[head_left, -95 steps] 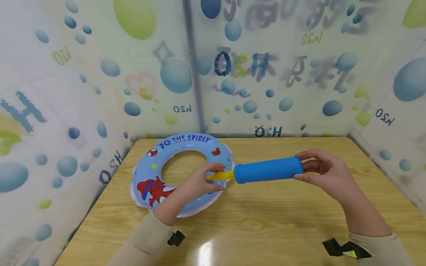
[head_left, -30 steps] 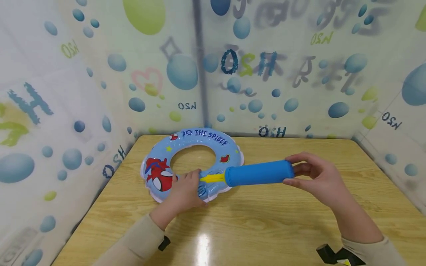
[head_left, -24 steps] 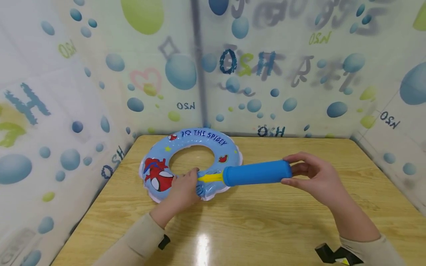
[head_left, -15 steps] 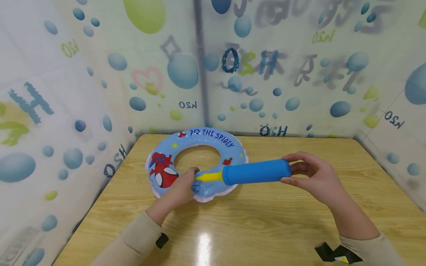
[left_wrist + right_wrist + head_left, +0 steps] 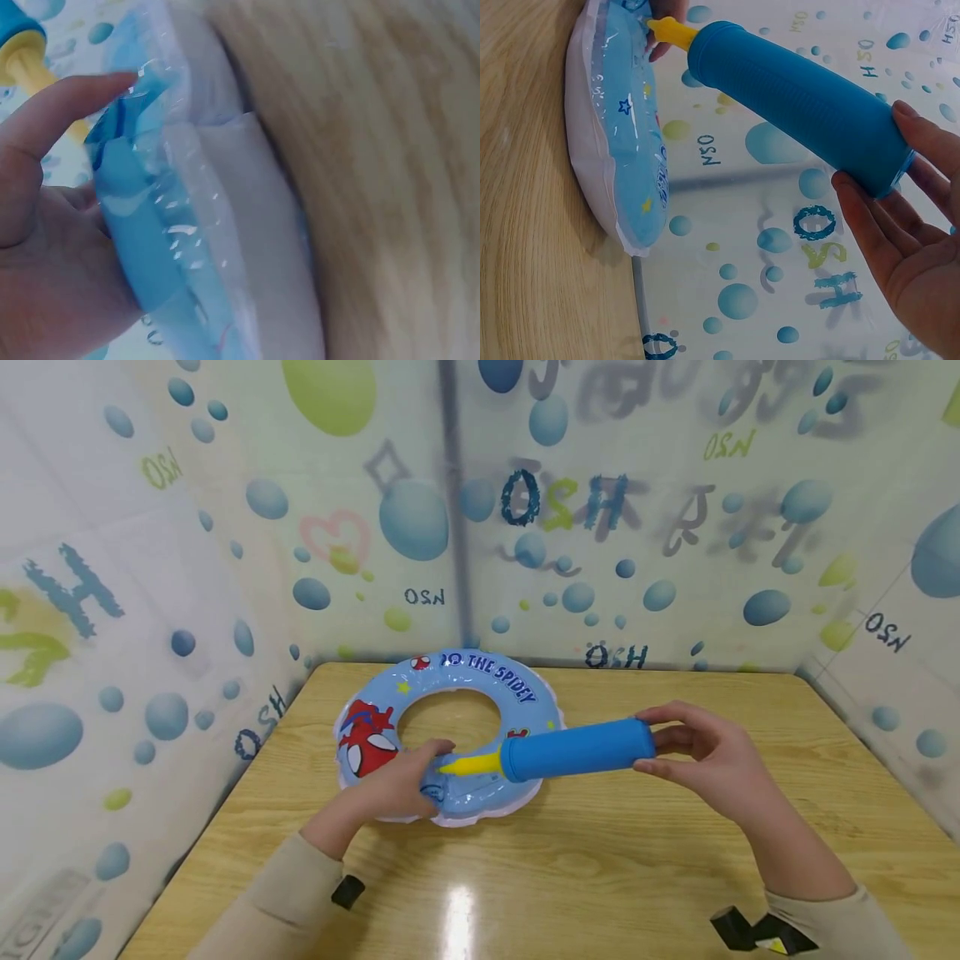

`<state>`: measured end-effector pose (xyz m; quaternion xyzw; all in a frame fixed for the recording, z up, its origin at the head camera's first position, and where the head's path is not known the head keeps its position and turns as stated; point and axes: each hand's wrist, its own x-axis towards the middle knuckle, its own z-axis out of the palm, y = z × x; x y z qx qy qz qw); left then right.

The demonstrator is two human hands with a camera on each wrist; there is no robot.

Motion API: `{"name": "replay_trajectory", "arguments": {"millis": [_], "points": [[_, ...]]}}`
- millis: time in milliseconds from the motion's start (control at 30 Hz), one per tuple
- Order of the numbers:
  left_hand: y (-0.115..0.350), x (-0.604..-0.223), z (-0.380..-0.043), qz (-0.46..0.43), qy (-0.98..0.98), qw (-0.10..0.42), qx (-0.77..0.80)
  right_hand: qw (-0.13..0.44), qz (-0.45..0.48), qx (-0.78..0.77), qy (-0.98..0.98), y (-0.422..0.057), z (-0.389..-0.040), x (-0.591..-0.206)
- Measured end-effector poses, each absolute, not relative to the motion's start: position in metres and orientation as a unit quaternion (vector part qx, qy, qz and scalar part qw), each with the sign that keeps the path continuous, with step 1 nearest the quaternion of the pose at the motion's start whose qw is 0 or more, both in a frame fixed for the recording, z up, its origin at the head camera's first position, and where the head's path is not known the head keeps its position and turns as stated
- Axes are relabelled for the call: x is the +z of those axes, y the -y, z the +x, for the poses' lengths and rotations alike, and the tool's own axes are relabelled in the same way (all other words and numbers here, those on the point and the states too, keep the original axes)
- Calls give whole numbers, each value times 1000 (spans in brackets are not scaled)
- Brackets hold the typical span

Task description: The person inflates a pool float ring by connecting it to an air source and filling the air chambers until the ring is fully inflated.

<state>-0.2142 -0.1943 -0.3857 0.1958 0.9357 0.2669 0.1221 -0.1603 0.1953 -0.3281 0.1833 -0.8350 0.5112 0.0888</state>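
Note:
A light blue inflatable swim ring (image 5: pixel 480 793), printed with red cartoon figures, lies on the table. My left hand (image 5: pixel 393 785) grips its near side; in the left wrist view a finger bends over the clear plastic near the tube's edge. A blue hand pump (image 5: pixel 577 750) is held above the table, its yellow nozzle (image 5: pixel 472 766) directed at the ring beside my left fingers. Whether the tip sits in a valve cannot be told. My right hand (image 5: pixel 712 760) holds the pump's far end between thumb and fingers, also visible in the right wrist view.
The wooden table (image 5: pixel 600 868) runs back to a pale wall sheet (image 5: pixel 660 477) with printed bubbles and letters. Similar sheets stand at the left and right sides. Small black pieces (image 5: pixel 761 931) are attached near both sleeve cuffs.
My left hand has gone from the pump's nozzle to the ring's near side. The ring has turned clockwise and shifted right. My right hand and the pump have shifted slightly left.

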Motion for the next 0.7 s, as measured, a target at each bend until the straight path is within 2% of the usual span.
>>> {"name": "replay_trajectory", "arguments": {"millis": [200, 400, 700], "points": [[209, -381, -217, 213, -953, 90, 194, 98, 189, 509, 834, -198, -160, -329], [219, -390, -222, 209, -956, 96, 184, 96, 196, 512, 831, -198, -161, -332], [198, -378, -211, 211, -937, 63, 270, 80, 188, 520, 830, -197, -159, -334]]}}
